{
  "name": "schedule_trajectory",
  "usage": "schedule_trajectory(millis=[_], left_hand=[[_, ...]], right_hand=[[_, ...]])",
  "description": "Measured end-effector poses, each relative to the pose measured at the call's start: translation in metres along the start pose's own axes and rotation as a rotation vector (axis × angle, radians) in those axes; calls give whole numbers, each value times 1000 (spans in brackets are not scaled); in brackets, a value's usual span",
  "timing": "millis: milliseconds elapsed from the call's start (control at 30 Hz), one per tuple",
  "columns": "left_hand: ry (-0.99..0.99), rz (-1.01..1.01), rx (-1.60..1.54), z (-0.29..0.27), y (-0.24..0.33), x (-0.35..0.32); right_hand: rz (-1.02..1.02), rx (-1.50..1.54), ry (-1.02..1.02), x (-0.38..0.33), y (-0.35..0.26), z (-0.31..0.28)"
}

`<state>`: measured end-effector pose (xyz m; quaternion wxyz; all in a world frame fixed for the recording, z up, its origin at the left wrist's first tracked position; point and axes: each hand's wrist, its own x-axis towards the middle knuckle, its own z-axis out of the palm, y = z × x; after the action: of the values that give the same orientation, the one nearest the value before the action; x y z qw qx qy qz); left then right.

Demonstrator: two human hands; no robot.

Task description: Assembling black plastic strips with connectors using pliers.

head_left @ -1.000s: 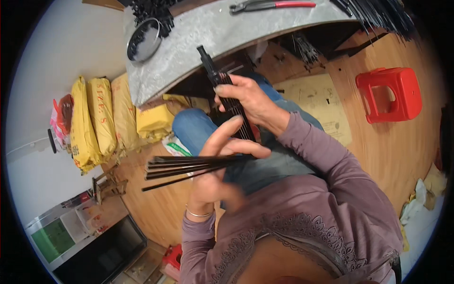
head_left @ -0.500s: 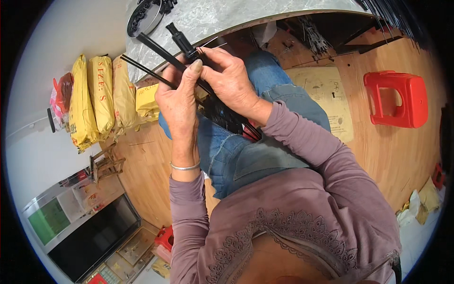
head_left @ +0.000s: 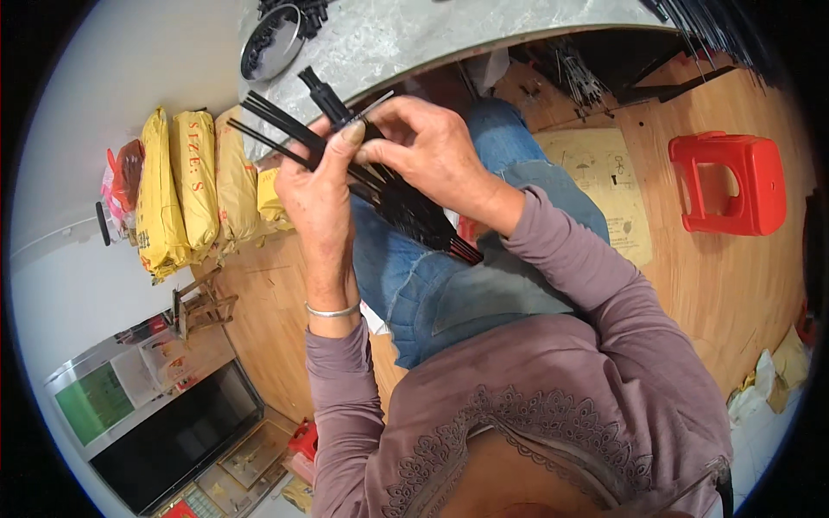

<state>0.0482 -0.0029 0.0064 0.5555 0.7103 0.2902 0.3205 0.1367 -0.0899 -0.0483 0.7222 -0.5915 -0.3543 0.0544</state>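
My left hand point(head_left: 318, 192) grips a bundle of thin black rods point(head_left: 276, 129) that point up and left toward the table edge. My right hand point(head_left: 430, 148) is closed on the same bundle from the right, holding a black fan-like frame point(head_left: 414, 216) whose ribs spread down over my lap to red tips point(head_left: 466, 250). Both hands meet just below the grey marbled table point(head_left: 406, 39). A silver bangle point(head_left: 332, 309) sits on my left wrist.
A round metal bowl of black parts point(head_left: 272, 47) stands on the table. Yellow sacks point(head_left: 186, 186) lean by the wall at left. A red plastic stool point(head_left: 725, 181) stands on the wooden floor at right, next to a flat cardboard sheet point(head_left: 596, 186).
My left hand rose from my lap, swinging the black rods from lying level to pointing up-left, and joined my right hand at the frame. The view moved closer to the table edge.
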Motion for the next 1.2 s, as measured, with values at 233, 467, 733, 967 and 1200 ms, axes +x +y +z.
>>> schedule_trajectory(millis=[233, 467, 733, 967, 1200], left_hand=[[-8, 49, -9, -3, 6, -23], [-77, 2, -99, -20, 8, -27], [-156, -39, -86, -30, 17, -21], [-246, -151, -352, -38, -3, -14], [-180, -242, -398, -23, 4, -19]], right_hand=[[630, 329, -550, 7, 2, -21], [691, 427, -651, 7, 4, -14], [755, 429, -711, 11, -2, -11], [644, 414, -558, 6, -10, -13], [807, 366, -583, 7, -16, -23]])
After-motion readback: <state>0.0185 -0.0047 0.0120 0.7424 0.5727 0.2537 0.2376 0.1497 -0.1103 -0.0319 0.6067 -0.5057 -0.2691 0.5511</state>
